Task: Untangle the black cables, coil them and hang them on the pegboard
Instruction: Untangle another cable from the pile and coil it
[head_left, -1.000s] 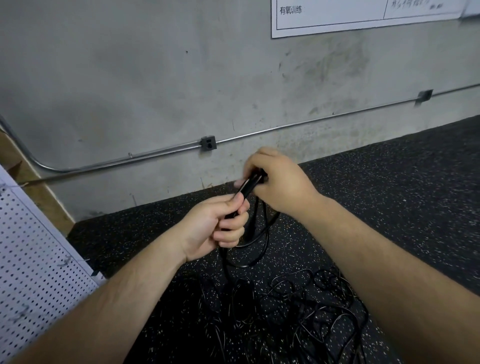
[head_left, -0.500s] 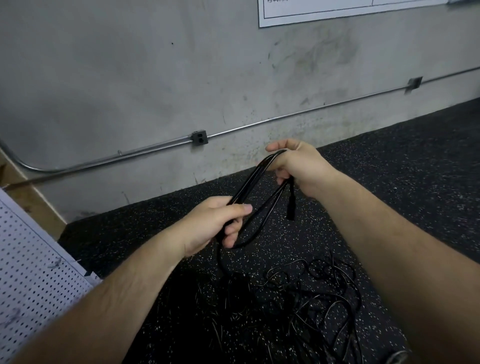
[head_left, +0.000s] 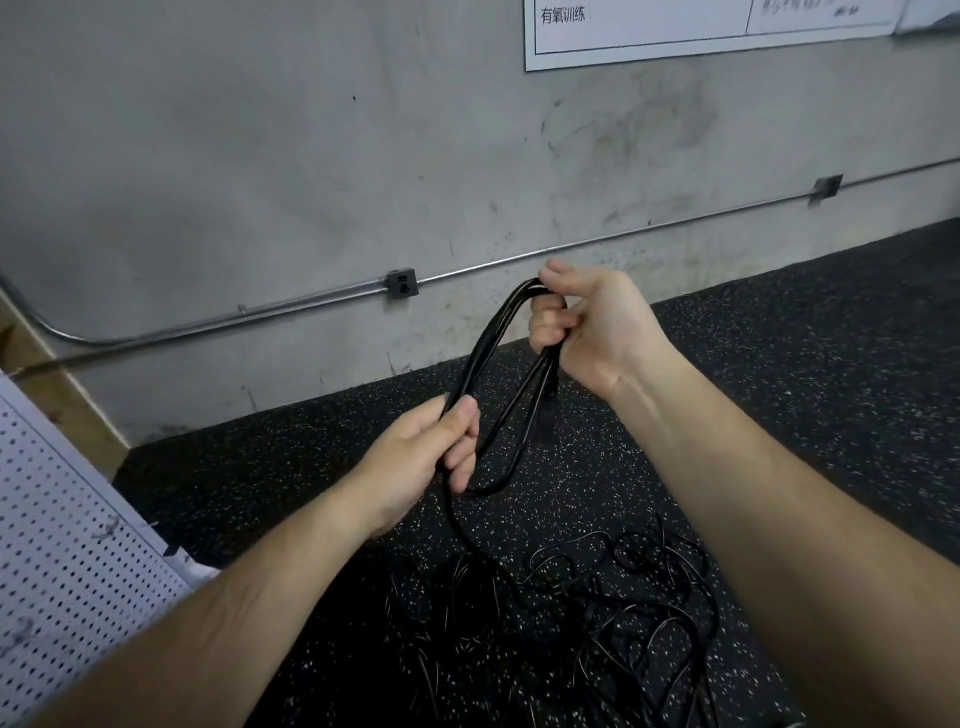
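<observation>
Two hands on the same black cable (head_left: 480, 358)?

— Yes, both closed on it. Gripped at the top bend of its loops by the right hand (head_left: 597, 332), with fingers curled round the strands. Pinched lower down by the left hand (head_left: 415, 462), thumb pressed on top.

And the other cables?

— Down on the speckled floor (head_left: 805, 395), in a loose tangle (head_left: 639, 597) just below the hands. Joined to the held loops by one strand running down from the left hand. Not yet separated, so judged early in the task: only a few loops made, nothing hung.

Far from the pegboard (head_left: 67, 561)?

— Near, low at the left edge of the view, but well apart from the loops.

Much danger from here?

— Some, probably. Possible to lift the whole tangle by pulling the next length too fast, and so to tighten a knot inside it. Possible also to drag a thin neighbour wire up into the loops. With a slack right grip during the next reach, easy to lose the loops and drop them back on the heap. Below the right hand, also a thicker end, maybe a plug (head_left: 550, 410), hanging free: able to swing and to catch in a loop.

So how to go on?

— Slowly. Feed short lengths through the left fingers, watch the strand near the tangle, stop at the first resistance.
</observation>
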